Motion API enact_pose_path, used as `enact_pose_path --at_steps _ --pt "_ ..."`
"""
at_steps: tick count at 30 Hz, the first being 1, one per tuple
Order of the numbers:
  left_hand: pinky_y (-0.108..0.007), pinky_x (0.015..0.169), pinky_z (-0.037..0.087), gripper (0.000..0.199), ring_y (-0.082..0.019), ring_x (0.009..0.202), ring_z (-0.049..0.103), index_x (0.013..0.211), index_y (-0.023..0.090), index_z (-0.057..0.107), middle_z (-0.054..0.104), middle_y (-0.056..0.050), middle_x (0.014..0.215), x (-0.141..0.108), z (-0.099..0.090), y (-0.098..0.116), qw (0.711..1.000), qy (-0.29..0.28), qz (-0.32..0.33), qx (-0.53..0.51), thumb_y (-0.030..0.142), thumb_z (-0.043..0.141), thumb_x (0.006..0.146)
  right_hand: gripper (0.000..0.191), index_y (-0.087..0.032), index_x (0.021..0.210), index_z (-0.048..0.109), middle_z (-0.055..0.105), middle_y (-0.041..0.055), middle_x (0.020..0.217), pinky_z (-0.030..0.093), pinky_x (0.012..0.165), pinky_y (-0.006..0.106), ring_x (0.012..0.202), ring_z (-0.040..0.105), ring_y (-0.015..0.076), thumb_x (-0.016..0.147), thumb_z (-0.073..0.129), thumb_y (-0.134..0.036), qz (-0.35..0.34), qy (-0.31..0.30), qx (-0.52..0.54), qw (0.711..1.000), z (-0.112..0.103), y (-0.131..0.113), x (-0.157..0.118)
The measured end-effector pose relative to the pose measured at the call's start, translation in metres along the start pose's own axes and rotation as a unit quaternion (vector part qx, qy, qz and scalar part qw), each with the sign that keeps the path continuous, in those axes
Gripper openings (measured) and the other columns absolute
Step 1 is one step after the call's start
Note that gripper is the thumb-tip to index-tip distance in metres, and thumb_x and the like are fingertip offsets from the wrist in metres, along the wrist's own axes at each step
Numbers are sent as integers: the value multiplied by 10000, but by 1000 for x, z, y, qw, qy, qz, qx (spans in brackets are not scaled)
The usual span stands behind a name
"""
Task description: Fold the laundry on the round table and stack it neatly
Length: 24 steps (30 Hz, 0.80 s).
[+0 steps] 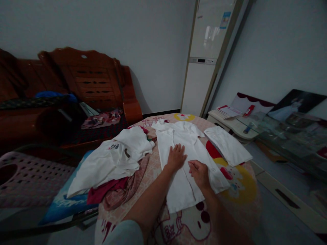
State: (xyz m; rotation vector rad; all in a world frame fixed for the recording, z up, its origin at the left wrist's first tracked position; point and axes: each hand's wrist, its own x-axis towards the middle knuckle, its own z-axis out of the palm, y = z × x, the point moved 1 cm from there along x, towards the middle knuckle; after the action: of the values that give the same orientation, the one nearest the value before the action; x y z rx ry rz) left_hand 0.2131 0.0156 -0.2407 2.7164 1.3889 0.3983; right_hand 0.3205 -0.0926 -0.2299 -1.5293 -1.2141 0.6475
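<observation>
A short-sleeved white shirt (167, 195) lies spread on a round table, its collar end away from me and a long front edge running down its middle. My left hand (176, 157) rests flat on the shirt's upper middle, fingers stretched out. Just to the right, my right hand (199, 173) is closed in a pinch at the front edge of the shirt. A folded white garment (228, 144) lies to the right of the shirt. On the left is a heap with a white T-shirt (104, 163) bearing small dark lettering, over dark pink cloth (108, 191).
A patterned pink tablecloth (127, 223) covers the table. To the left stand a pink perforated chair (33, 177) and a carved wooden sofa (89, 78). A tall white air conditioner (199, 81) fills the corner. A glass-topped cabinet (288, 132) is on the right.
</observation>
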Motion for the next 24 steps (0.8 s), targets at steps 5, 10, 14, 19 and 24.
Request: enact_pose_path --at_steps 5,10,14,19,24 --pt "-549 1159 265 540 -295 1416 355 1456 186 409 393 -133 1533 -4 13 -3 999 46 7 3 422 403 970 344 -172 834 704 597 -18 543 443 448 216 452 545 121 841 547 -477 -33 25 -39 998 -18 -15 45" --pt "-558 1151 276 546 -295 1413 356 1459 200 400 400 -124 1530 -3 18 -4 998 60 12 14 441 398 969 329 -173 811 688 652 14 603 483 476 232 516 613 149 819 537 -464 -49 29 -57 997 -11 -19 100" --pt "-567 1142 280 551 -304 1412 357 1465 214 392 390 -126 1535 -4 20 -4 998 63 15 18 456 391 970 320 -164 827 683 658 23 623 501 489 248 542 627 161 808 520 -439 -64 21 -61 996 2 -14 136" --pt "-582 1140 270 564 -316 1419 341 1477 219 377 385 -130 1538 -5 22 -4 998 63 16 9 471 376 972 315 -151 848 691 667 35 644 524 551 275 551 635 167 809 489 -389 -68 26 -98 993 15 -2 181" --pt "-581 1161 234 582 -309 1443 300 1493 234 351 353 -122 1557 -5 25 -4 998 66 15 -2 494 358 973 315 -148 908 716 721 65 774 538 696 292 732 680 192 835 437 -276 -92 23 -196 976 28 0 233"
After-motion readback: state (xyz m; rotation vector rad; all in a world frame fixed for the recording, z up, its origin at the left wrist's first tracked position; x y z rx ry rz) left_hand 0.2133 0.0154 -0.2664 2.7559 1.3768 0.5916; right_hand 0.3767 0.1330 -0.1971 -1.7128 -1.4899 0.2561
